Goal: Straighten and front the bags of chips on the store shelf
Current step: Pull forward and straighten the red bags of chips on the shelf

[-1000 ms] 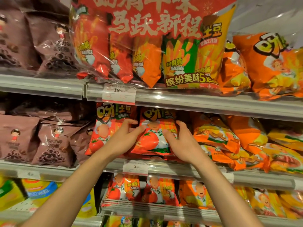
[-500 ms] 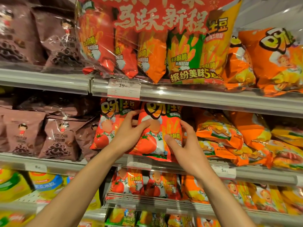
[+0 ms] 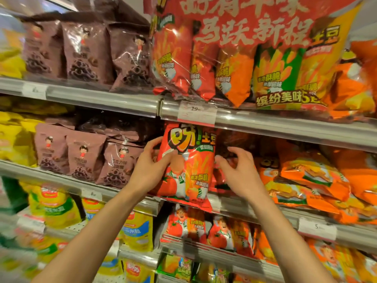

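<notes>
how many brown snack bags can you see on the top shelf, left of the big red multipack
3, side by side: left brown bag, middle brown bag, and right brown bag beside the red multipack. More may sit hidden behind them.

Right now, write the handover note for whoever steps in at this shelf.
Left hand: grips the left edge of the red tomato chip bag, standing upright at the front of the middle shelf.
Right hand: fingers curled in the gap beside that bag, reaching toward the red bags behind it; whether it holds one cannot be told.
Done: one red bag fronted.
Left: fill the gap, then straighten the slumped orange bags to the right.
</notes>
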Available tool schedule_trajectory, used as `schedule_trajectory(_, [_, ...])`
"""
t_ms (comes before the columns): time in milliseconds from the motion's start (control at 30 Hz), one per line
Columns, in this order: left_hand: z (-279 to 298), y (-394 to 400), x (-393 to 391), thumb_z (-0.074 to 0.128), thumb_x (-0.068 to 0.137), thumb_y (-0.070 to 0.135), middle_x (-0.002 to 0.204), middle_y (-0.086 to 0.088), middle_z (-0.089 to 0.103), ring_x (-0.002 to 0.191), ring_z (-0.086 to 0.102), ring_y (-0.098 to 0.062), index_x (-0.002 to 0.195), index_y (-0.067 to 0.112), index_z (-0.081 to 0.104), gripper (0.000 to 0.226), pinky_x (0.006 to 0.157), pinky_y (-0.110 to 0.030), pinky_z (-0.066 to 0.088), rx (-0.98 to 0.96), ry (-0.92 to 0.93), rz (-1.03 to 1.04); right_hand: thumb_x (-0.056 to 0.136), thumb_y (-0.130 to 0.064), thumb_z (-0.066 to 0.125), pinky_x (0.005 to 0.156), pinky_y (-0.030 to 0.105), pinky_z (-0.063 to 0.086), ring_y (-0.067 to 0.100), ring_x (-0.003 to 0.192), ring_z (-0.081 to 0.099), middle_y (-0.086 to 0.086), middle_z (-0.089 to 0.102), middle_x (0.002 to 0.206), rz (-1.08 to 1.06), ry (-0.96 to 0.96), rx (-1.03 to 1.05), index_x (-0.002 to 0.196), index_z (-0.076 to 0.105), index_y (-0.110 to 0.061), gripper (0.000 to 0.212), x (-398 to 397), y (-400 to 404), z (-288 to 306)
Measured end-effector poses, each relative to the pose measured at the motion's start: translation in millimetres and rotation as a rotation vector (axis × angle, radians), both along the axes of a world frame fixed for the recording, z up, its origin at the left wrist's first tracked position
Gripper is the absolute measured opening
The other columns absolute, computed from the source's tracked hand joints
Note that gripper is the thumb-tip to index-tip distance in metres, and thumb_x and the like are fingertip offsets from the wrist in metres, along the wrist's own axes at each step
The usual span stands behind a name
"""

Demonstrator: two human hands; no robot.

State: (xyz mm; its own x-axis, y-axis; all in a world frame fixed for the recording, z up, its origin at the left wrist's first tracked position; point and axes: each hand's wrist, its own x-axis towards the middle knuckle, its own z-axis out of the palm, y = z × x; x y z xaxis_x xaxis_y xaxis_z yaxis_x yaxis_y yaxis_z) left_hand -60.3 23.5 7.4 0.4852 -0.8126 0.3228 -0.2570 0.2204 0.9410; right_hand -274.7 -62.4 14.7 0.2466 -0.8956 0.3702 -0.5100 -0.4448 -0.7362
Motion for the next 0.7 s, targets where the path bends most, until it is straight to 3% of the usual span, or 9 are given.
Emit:
schedule_trajectory(100, [-0.3, 3.8, 2.0, 0.070, 0.092, 0.034, 0.106, 0.011, 0.069, 0.083, 0.068, 0.009, 0.137, 0.032, 0.049, 0.049, 0.065, -0.010, 0.050, 0.005, -0.012, -0.004, 0.091, -0.061, 0.056, 0.109, 0.040, 0.036, 0.040, 0.135, 0.043, 0.023, 0.032, 0.152, -0.193, 0.274, 0.169, 0.150, 0.034, -0.006, 0.083, -9.2, -35.7, 3.4])
schedule_trajectory(233, [0.6, 5.0, 1.5, 0.068, 0.093, 0.035, 0.106, 0.013, 0.067, 0.081, 0.066, 0.013, 0.137, 0.032, 0.047, 0.048, 0.061, -0.008, 0.051, 0.016, -0.024, -0.018, 0.088, -0.074, 0.048, 0.115, 0.044, 0.030, 0.041, 0.146, 0.028, 0.026, 0.019, 0.160, -0.204, 0.420, 0.367, 0.157, 0.008, -0.002, 0.107, -6.4, -55.9, -6.2])
schedule_trajectory(367, [0.0, 5.4, 2.5, 0.068, 0.093, 0.035, 0.107, 0.012, 0.067, 0.082, 0.066, 0.014, 0.139, 0.030, 0.047, 0.051, 0.061, -0.007, 0.050, 0.015, -0.026, -0.027, 0.085, -0.073, 0.054, 0.117, 0.046, 0.032, 0.041, 0.147, 0.027, 0.026, 0.016, 0.162, -0.209, 0.353, 0.402, 0.157, -0.004, -0.003, 0.116, -7.2, -59.5, -12.7])
schedule_trajectory(567, [1.9, 5.1, 5.8, 0.070, 0.091, 0.038, 0.110, 0.007, 0.071, 0.088, 0.072, -0.001, 0.138, 0.032, 0.050, 0.051, 0.064, -0.016, 0.054, 0.034, 0.017, -0.044, 0.081, -0.057, 0.073, 0.109, 0.045, 0.041, 0.037, 0.139, 0.040, 0.019, 0.028, 0.158, -0.222, 0.133, 0.154, 0.157, 0.012, -0.006, 0.110, -7.7, -50.5, -22.4])
schedule_trajectory(700, [3.9, 4.9, 6.6, 0.071, 0.090, 0.037, 0.108, 0.005, 0.072, 0.091, 0.074, -0.010, 0.135, 0.033, 0.053, 0.048, 0.082, -0.036, 0.059, 0.038, 0.039, -0.039, 0.081, -0.052, 0.076, 0.104, 0.042, 0.043, 0.036, 0.135, 0.045, 0.017, 0.034, 0.153, -0.258, 0.010, 0.001, 0.154, 0.021, -0.008, 0.101, -6.5, -49.7, -25.4])
